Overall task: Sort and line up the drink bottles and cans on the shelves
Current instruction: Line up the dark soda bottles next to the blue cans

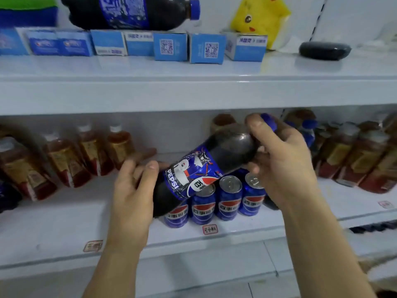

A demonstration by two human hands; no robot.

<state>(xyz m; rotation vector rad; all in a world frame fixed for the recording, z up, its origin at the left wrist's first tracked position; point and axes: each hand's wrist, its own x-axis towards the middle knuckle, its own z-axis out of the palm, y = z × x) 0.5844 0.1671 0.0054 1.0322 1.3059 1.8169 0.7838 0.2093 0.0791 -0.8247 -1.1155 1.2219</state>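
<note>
Both hands held a cola bottle [206,166] tilted in front of the middle shelf [64,222], base down-left, blue cap up-right. The left hand [133,194] cupped the base with thumb and fingers curled round it; the right hand [279,155] gripped the neck and shoulder, covering most of the cap. The bottle hung just above a row of blue cans [227,201] standing near the shelf's front edge; the leftmost can was half hidden behind the bottle. Open shelf floor lay left of the cans, before a line of tea bottles [64,155] running back toward the wall. More tea bottles [352,155] crowded the right side, blurred and cut by the frame edge. The upper shelf's lip [193,93] hung close over the bottle's cap end. Up there a second cola bottle [129,11] lay on its side across blue boxes [169,47], its base cut off, beside a yellow bag [260,18] and a dark oval object [324,50].
</note>
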